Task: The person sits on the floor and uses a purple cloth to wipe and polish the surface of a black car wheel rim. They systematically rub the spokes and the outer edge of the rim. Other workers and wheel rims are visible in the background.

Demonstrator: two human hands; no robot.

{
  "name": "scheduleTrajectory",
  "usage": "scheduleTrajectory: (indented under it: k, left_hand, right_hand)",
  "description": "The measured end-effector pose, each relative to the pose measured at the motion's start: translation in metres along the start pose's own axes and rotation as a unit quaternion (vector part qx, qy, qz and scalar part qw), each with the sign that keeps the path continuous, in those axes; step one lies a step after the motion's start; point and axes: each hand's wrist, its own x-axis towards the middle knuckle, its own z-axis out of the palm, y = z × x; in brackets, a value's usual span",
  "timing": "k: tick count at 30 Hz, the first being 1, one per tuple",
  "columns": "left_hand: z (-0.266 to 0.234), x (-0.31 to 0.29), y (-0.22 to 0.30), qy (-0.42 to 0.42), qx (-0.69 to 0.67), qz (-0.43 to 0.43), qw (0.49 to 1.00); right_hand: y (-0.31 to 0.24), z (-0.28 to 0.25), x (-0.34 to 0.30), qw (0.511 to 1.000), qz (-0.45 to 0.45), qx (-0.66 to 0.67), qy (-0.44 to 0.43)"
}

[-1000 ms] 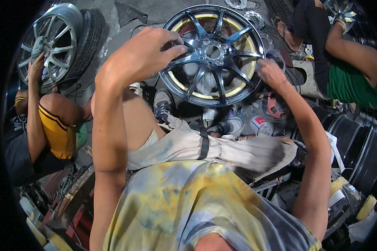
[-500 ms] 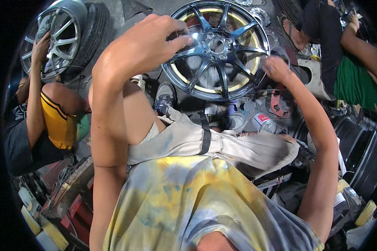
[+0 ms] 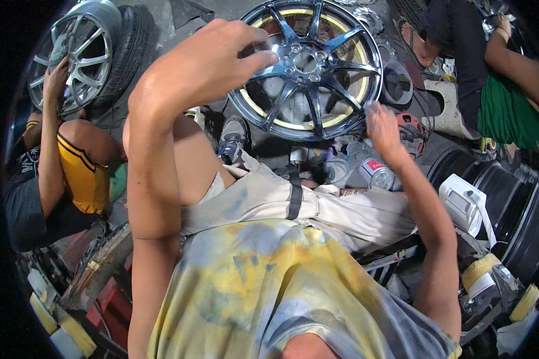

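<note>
A shiny dark chrome wheel rim (image 3: 315, 96) with several spokes and a pale yellow inner ring is in front of me. My left hand (image 3: 230, 51) is bent over its left side, thumb and fingers curled at a spoke. At the rim's lower right edge is my right hand (image 3: 383, 128), closed and slightly blurred. Something small and greyish shows at its fingertips, too unclear to name. Below that hand stands a can (image 3: 376, 173) with a red patch, beside a clear plastic cup (image 3: 336, 172).
On the left a person's hand (image 3: 57, 75) holds a grey cloth against a silver wheel rim (image 3: 96, 60), with a tyre (image 3: 129, 57) behind. Another person in a green shirt (image 3: 515, 113) sits at the right. Black rims (image 3: 509, 203) and a white box-shaped device (image 3: 461, 200) lie near my right arm.
My right hand has moved down and left along the rim's edge, its forearm swinging inward. My left hand stays at the spoke. The rim appears slightly shifted left and up.
</note>
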Motion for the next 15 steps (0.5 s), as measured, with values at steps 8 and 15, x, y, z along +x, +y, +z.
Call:
scheduleTrajectory:
  k: [8,15]
  left_hand:
    - [0.006,0.023,0.017,-0.051,-0.042,0.002,0.998]
    - [0.000,0.020,0.010,-0.045,0.015,0.005,0.999]
  right_hand:
    - [0.018,0.005,0.052,0.984,0.107,-0.075,0.119]
    - [-0.014,0.006,0.012,0.991,0.094,-0.059,0.081]
